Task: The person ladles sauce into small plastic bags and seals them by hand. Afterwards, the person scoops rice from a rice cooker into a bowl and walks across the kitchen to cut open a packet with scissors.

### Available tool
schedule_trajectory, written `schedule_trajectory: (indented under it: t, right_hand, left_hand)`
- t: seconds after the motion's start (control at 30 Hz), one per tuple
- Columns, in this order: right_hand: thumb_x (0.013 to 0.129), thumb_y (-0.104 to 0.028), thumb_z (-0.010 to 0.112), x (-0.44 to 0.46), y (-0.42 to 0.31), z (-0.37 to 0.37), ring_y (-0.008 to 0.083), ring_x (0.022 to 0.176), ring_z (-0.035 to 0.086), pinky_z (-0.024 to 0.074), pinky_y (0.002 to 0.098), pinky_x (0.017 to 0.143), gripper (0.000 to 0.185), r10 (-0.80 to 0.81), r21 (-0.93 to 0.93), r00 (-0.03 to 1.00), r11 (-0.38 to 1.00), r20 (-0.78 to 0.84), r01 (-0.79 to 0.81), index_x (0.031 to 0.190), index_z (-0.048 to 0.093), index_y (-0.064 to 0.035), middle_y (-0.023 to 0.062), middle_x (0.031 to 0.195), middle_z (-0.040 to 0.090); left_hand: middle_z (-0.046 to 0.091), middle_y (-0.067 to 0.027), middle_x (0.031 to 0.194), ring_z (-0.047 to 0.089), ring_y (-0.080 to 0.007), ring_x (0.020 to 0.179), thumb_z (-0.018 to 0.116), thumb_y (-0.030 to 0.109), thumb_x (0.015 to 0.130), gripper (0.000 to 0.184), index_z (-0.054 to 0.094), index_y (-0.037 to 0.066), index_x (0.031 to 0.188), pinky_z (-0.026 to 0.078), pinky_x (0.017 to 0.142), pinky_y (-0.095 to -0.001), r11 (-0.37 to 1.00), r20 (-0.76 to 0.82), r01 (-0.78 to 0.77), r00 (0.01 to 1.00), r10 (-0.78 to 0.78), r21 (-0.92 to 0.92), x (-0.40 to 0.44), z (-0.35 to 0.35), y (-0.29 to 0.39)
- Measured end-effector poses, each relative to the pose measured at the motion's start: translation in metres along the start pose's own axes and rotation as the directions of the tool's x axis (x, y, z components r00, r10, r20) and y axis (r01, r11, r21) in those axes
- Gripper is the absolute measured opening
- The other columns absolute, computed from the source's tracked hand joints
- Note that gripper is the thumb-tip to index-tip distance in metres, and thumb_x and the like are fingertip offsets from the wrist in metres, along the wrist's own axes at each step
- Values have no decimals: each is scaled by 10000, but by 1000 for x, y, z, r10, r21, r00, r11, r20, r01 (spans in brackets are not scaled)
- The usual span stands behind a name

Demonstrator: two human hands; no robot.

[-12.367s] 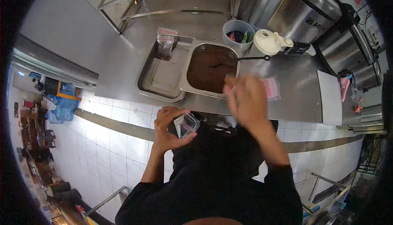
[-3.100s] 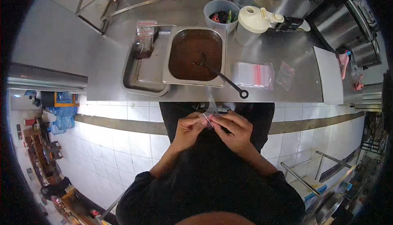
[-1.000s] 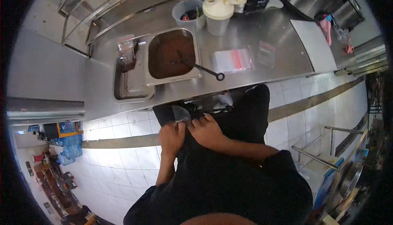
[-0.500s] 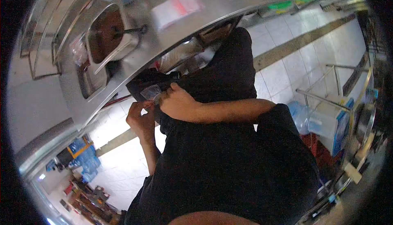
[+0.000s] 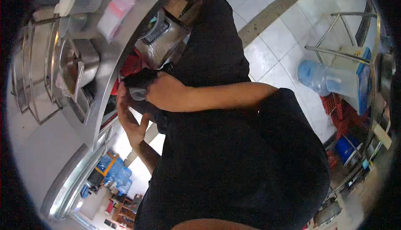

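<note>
My right hand (image 5: 170,93) reaches across my lap with its fingers curled round a small clear plastic bag (image 5: 137,93), which rests against my black clothing. Left of the bag, my left hand (image 5: 131,121) is open, its fingers stretched upward and its thumb apart. Its fingertips are close to the bag's left side; whether they touch it I cannot tell. The black trousers (image 5: 213,33) lie beneath and beyond both hands. Whatever is inside the bag is too blurred to make out.
A steel counter (image 5: 106,69) curves past on the left, bearing a pack of pink-and-white plastic bags (image 5: 117,14) and a square metal container (image 5: 90,56). Under its edge sits a black-rimmed tub (image 5: 161,27). Right, a blue water bottle (image 5: 312,77) is near a metal frame (image 5: 338,54).
The view has turned and shifted. My left hand has gone from pinched fingers at the bag to spread fingers beside it. My right hand keeps hold of the bag.
</note>
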State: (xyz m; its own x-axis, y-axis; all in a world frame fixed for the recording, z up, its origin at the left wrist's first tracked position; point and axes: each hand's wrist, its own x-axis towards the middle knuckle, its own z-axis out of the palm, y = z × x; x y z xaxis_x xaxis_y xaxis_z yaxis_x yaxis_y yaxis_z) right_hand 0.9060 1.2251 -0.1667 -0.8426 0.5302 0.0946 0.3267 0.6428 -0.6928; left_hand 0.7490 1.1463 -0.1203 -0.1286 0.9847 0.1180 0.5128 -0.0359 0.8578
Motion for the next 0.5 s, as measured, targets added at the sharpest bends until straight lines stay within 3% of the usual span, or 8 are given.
schedule_trajectory:
  t: [0.03,0.07,0.13,0.17,0.2,0.37,0.43,0.5]
  right_hand:
    - [885,-278,614,0,2,-4,340,717,682,500,472,731,259,36,105,999,994,20,-38,811,739,-63,170,748,692]
    - [903,-303,603,-2,4,-10,348,715,678,504,470,720,285,29,222,999,975,-33,-21,824,739,-65,172,748,690]
    - [939,-353,581,-8,7,-20,363,711,671,513,468,699,336,14,439,990,897,-141,50,848,739,-71,175,749,687]
    - [938,-352,584,-9,8,-22,365,709,668,512,467,695,333,7,443,993,895,-122,48,859,740,-68,173,748,687]
    - [937,-352,587,-10,8,-23,366,706,666,512,467,692,331,-3,444,995,895,-99,47,870,740,-66,170,748,687]
    - [940,-342,603,-10,-6,-36,318,694,661,507,450,656,302,-22,345,999,938,-33,32,921,750,-79,134,746,668]
    - [933,-360,615,-7,-9,-30,291,678,652,507,429,660,296,-93,243,991,963,-99,114,1042,728,-109,105,754,642]
    - [915,-368,636,-1,-34,-50,298,721,656,508,424,678,329,-111,179,993,977,-43,117,1133,687,-127,99,799,644]
  left_hand:
    - [432,-155,1461,443,-279,1311,781,89,680,684,522,39,1311,413,1006,-388,999,22,-28,999,28,20,3,-1,8]
    - [481,-171,1439,487,-306,1282,801,106,677,724,531,38,1345,421,1024,-426,913,39,-145,989,141,382,7,3,18]
    - [559,-167,1348,548,-312,1206,837,148,650,705,572,36,1294,454,985,-426,862,83,-150,989,125,485,5,-3,3]
    - [599,-164,1303,579,-314,1168,856,169,637,697,593,35,1269,471,966,-426,831,101,-151,988,114,536,5,-8,-2]
    - [687,-135,1137,657,-289,1013,896,220,582,652,658,30,1159,515,883,-400,899,-24,-35,998,51,436,-2,-7,-6]
    - [721,-99,979,688,-260,891,911,281,565,522,715,56,993,539,802,-378,860,-146,-73,975,168,506,0,-9,10]
    - [720,-96,943,688,-271,879,908,317,568,520,720,68,984,541,783,-380,848,-185,-114,953,241,517,-5,-15,8]
    - [719,-94,924,690,-284,867,893,340,587,505,720,68,976,543,772,-382,838,-223,-126,933,282,531,-14,-23,4]
